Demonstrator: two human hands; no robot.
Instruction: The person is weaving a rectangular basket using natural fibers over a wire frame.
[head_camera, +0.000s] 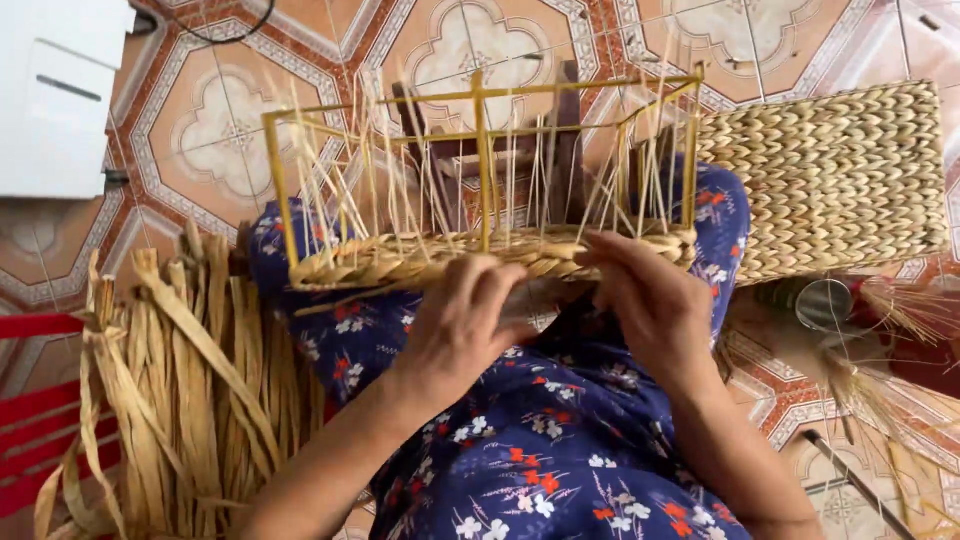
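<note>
Left hand (462, 325) and right hand (650, 300): fingers curled closed, pinching woven straw band (400, 258) on yellow metal basket frame (480, 150); dried straw bundle (190, 390) left.

The scene was evenly and softly lit, bright without harsh contrast. Shadows were faint: a dim patch lay under the yellow frame (480, 170) toward 12 o'clock, and the lap beneath both hands was slightly darker. The white box (55, 95) at 10 o'clock was nearly blown out. A mild sheen showed on the floor tiles (215, 120) at 11 o'clock. Straight lines bowed near the edges from the wide lens. The thin upright reeds (400, 170) looked slightly soft, and the corners were softer than the centre.
</note>
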